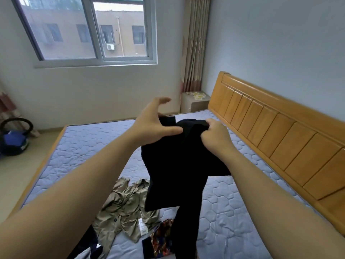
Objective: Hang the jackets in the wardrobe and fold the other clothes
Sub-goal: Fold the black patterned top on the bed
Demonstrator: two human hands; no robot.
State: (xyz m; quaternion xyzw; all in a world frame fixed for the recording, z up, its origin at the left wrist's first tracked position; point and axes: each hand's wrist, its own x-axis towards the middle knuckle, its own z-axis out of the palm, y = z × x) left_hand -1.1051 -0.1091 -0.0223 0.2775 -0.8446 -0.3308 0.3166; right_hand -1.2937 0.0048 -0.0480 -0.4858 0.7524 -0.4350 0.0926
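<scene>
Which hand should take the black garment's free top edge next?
Left hand, probably: it is open beside the black garment, while the right hand is shut in a grip on it.

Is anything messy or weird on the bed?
Yes. A tan garment lies crumpled on the mattress, its white label showing, beside a bunched patterned cloth. The black garment hangs unevenly: only the right hand grips it, while the left hand is open.

A blue vacuum cleaner (13,142) sits on the floor, a nightstand (194,104) beside the headboard (280,133).
</scene>
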